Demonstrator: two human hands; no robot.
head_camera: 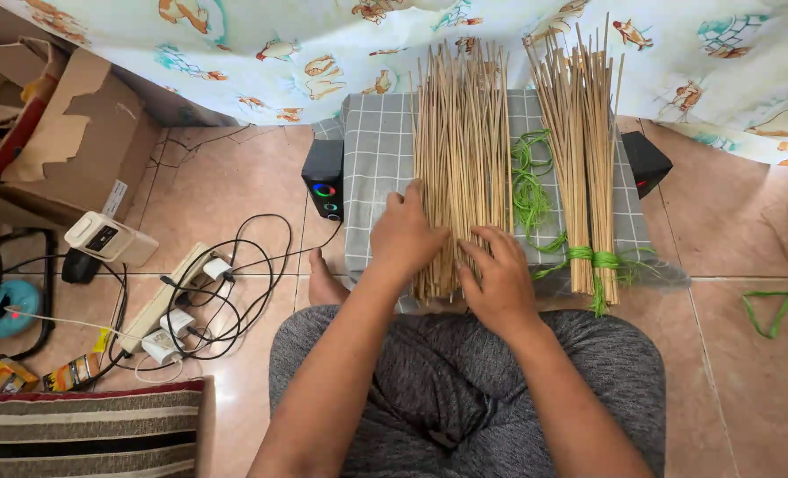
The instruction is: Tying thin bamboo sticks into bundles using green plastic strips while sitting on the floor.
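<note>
Seen from above, a seated person's left hand (405, 237) and right hand (500, 276) both lie flat, fingers spread and gripping nothing, on the near end of a loose pile of thin pale sticks (461, 142). The pile rests on a grey checked cloth (374, 150) over a low stand. The sticks look light, stiff and easily snapped or scattered; gathering them near the ends seems safest. Just right lies a second bundle (584, 150), tied with green string (589, 257).
</note>
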